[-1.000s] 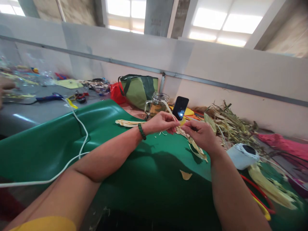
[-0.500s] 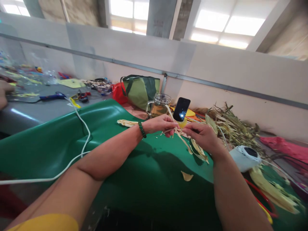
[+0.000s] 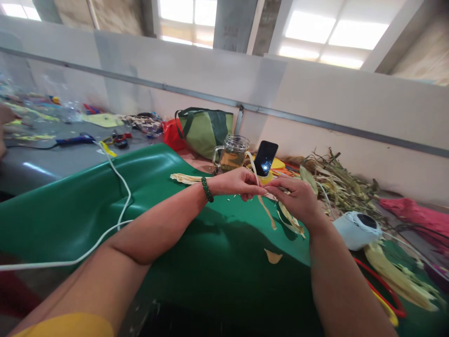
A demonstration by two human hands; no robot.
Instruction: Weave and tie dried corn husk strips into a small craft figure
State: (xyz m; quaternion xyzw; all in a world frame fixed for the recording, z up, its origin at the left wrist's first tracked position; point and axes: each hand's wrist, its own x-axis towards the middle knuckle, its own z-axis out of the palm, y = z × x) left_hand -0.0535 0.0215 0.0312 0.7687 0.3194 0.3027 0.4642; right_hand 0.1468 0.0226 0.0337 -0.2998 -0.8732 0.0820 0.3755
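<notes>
My left hand point(image 3: 236, 183), with a green bead bracelet at the wrist, is closed in a pinch on a pale dried corn husk strip point(image 3: 268, 214). One end of the strip sticks up past the fingers and the other hangs down over the green mat point(image 3: 224, 267). My right hand point(image 3: 298, 195) pinches the strip from the other side, its fingertips meeting the left ones. Exactly where the fingers grip is partly hidden. Below the right hand lie more husk pieces point(image 3: 292, 220). A bundle of husk strips point(image 3: 187, 179) lies behind the left wrist.
Beyond the hands stand a glass mug point(image 3: 233, 157) of tea-coloured liquid and a propped phone point(image 3: 265, 158). At right are a dried husk heap point(image 3: 336, 182) and a thread spool point(image 3: 356, 230). A white cable point(image 3: 122, 187) crosses the mat at left. Another person's hand point(image 3: 4, 126) shows far left.
My left fingers have moved slightly right and closed in against the right fingertips. Loose strip ends below the left hand are no longer visible; the hanging strip has shifted a little.
</notes>
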